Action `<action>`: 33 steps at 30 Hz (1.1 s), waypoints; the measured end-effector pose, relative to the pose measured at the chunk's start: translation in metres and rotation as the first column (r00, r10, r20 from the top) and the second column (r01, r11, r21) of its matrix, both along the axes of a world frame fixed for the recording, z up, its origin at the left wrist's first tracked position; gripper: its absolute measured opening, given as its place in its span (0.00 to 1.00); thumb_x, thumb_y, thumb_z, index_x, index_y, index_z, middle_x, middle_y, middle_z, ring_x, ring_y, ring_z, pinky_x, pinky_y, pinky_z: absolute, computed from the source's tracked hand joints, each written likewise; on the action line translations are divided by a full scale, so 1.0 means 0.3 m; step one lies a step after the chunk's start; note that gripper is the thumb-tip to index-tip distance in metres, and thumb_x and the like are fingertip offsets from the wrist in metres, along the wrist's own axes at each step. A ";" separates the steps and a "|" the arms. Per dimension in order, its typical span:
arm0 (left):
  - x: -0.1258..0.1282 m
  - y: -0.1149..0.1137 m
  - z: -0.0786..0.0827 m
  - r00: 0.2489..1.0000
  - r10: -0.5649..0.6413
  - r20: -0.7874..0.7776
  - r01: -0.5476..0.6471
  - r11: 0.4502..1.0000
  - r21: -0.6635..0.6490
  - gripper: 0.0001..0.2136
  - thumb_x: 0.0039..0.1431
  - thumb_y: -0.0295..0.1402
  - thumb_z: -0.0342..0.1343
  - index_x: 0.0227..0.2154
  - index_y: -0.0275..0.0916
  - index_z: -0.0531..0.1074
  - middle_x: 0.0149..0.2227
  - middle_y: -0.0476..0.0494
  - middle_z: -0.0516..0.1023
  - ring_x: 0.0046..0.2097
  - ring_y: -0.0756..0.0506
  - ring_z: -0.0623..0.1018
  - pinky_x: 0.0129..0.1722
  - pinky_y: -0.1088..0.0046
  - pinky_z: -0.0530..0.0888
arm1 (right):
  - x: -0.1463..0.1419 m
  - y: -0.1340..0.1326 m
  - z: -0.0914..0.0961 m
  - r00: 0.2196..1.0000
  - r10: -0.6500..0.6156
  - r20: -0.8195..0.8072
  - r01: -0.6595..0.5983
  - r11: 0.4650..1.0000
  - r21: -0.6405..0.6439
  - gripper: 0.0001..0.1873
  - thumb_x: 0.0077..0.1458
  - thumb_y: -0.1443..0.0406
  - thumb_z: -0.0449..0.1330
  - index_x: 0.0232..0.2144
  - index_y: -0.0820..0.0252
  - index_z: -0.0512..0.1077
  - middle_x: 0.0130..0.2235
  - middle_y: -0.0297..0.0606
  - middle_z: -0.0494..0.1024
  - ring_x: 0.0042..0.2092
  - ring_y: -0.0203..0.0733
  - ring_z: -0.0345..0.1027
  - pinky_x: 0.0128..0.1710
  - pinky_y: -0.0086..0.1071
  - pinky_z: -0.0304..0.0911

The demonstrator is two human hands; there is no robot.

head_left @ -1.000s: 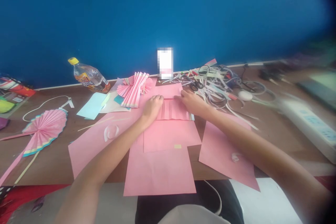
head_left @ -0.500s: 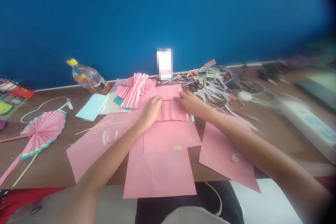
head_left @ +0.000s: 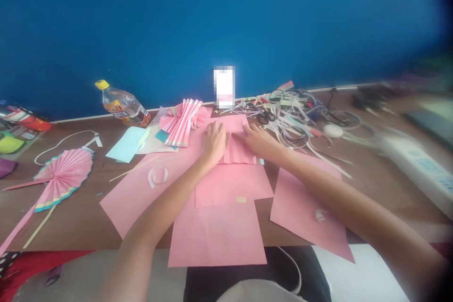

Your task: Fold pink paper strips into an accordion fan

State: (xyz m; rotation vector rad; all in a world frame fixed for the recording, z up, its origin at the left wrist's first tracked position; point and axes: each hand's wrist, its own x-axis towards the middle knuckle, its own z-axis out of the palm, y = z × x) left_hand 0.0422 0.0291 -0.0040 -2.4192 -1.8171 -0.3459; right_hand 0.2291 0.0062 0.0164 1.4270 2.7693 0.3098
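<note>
1. Pleated pink paper [head_left: 244, 153] lies midway along the desk [head_left: 85, 222], nearer its back edge.
2. Left hand [head_left: 215, 141] and right hand [head_left: 257, 139] touch it, fingers bent; whether either pinches, I cannot tell.

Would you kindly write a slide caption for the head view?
Left hand and right hand on creased pink paper, pleated paper fan lying at left.
</note>
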 end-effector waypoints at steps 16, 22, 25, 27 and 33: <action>-0.020 0.279 0.127 -0.125 0.297 0.947 0.280 0.926 -0.253 0.07 0.54 0.26 0.47 0.35 0.36 0.68 0.32 0.45 0.77 0.38 0.50 0.78 0.43 0.72 0.73 | -0.011 0.004 -0.022 0.999 -0.030 -0.028 0.030 1.000 -0.001 0.29 0.58 0.75 0.44 0.60 0.58 0.62 0.53 0.56 0.64 0.47 0.55 0.59 0.40 0.40 0.56; -0.077 0.413 0.214 -0.529 0.215 0.821 0.143 0.976 -0.164 0.07 0.60 0.28 0.43 0.35 0.36 0.66 0.28 0.46 0.73 0.39 0.51 0.77 0.35 0.80 0.72 | -0.011 -0.002 -0.015 1.000 -0.018 -0.023 0.019 1.000 0.014 0.28 0.57 0.75 0.44 0.59 0.58 0.63 0.51 0.54 0.65 0.47 0.55 0.60 0.38 0.39 0.56; -0.109 0.452 0.244 -0.581 0.114 0.806 0.004 0.990 -0.138 0.11 0.62 0.26 0.38 0.38 0.37 0.66 0.30 0.44 0.73 0.39 0.52 0.77 0.33 0.81 0.71 | -0.012 -0.008 -0.007 0.999 -0.030 -0.011 0.030 1.000 0.007 0.29 0.57 0.76 0.44 0.60 0.58 0.62 0.51 0.54 0.65 0.47 0.54 0.60 0.39 0.39 0.56; -0.124 0.472 0.265 -0.531 0.087 0.843 -0.028 0.992 -0.120 0.12 0.64 0.28 0.37 0.39 0.38 0.67 0.32 0.44 0.74 0.37 0.53 0.76 0.32 0.82 0.71 | -0.013 -0.011 -0.002 0.999 -0.033 -0.005 0.033 0.999 0.007 0.28 0.58 0.76 0.43 0.59 0.58 0.62 0.51 0.55 0.65 0.47 0.53 0.60 0.39 0.39 0.56; -0.084 0.362 0.236 0.421 0.140 0.896 0.242 0.935 -0.260 0.06 0.58 0.27 0.51 0.32 0.35 0.73 0.30 0.43 0.76 0.32 0.49 0.76 0.36 0.73 0.73 | -0.014 -0.008 -0.004 0.999 -0.027 -0.031 0.027 1.000 0.016 0.25 0.59 0.75 0.44 0.56 0.59 0.64 0.51 0.54 0.65 0.46 0.53 0.60 0.39 0.38 0.56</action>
